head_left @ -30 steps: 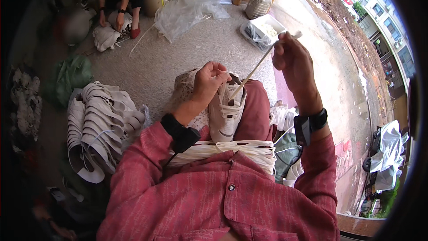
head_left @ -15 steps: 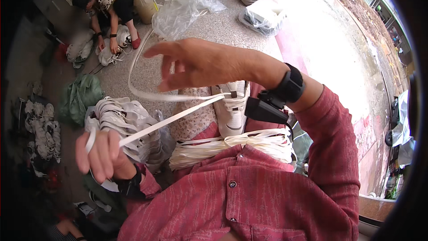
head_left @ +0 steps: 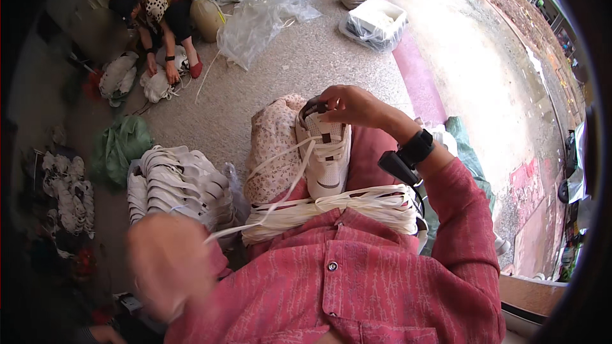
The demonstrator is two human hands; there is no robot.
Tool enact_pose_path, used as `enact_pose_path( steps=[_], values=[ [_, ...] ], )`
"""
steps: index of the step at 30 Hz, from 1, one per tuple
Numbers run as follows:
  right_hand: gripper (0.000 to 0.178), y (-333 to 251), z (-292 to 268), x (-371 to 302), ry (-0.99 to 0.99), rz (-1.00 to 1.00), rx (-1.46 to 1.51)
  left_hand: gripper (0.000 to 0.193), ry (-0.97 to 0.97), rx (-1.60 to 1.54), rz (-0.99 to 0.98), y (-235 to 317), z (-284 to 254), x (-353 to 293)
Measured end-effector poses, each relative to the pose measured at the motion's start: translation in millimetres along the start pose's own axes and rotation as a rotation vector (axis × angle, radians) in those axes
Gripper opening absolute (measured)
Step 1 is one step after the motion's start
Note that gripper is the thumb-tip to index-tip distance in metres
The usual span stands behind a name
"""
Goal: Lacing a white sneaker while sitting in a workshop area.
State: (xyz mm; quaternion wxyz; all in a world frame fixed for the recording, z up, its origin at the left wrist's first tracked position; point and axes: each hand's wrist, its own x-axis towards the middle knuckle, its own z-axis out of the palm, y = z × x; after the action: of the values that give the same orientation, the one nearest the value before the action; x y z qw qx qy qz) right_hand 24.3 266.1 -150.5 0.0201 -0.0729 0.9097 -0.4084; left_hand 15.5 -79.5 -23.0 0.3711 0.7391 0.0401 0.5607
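Note:
A white sneaker (head_left: 328, 165) rests on my lap, its toe toward me and its opening away. My right hand (head_left: 354, 106) grips the sneaker at its opening, fingers bent over the collar. A flat white shoelace (head_left: 290, 192) comes out of the upper eyelets and runs down left to my left hand (head_left: 169, 264). That hand is raised close in front of me and smeared by motion, so its fingers do not show clearly. Across my lap lies a bundle of white laces (head_left: 331, 211). A floral cloth (head_left: 274, 146) covers my left knee.
Stacked white shoe uppers (head_left: 182, 181) stand at my left, beside a green sack (head_left: 121, 146). More shoes (head_left: 67, 191) hang farther left. At the far left a seated person (head_left: 159, 32) handles white shoes. A plastic-wrapped white tub (head_left: 376, 22) and plastic sheeting (head_left: 255, 28) lie ahead.
My right hand has moved down from mid-air onto the sneaker's opening. The left hand has come nearer to me and lower. The lace loop ahead has been drawn in, and the lace now hangs slacker.

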Motion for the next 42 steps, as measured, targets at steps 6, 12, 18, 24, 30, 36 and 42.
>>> enact_pose_path(
  steps=[6, 12, 18, 24, 30, 36, 42],
  values=[
    [0.044, 9, -1, -10, -0.022, 0.011, 0.113, 0.009, 1.068, 0.75, -0.867, -98, -56, -57],
    [0.044, 13, 13, -21, -0.111, 0.012, 0.341, 0.011, 0.906, 1.106, -0.951, -158, -73, -73],
    [0.04, 22, 23, -20, -0.088, 0.013, 0.388, 0.016, 0.765, 1.278, -0.901, -171, -78, -85],
    [0.036, 30, 27, -19, -0.123, 0.063, 0.629, 0.015, 0.812, 1.183, -0.957, -174, -83, -82],
    [0.042, 29, 12, -19, -0.249, -0.03, 0.437, 0.013, 0.717, 1.2, -1.005, -169, -84, -81],
    [0.043, 32, 16, -15, -0.256, -0.016, 0.408, 0.016, 0.75, 1.055, -1.14, -160, -81, -72],
    [0.042, 36, 20, -18, -0.232, -0.008, 0.516, 0.025, 0.857, 0.902, -1.416, -151, -74, -65]
  ],
)
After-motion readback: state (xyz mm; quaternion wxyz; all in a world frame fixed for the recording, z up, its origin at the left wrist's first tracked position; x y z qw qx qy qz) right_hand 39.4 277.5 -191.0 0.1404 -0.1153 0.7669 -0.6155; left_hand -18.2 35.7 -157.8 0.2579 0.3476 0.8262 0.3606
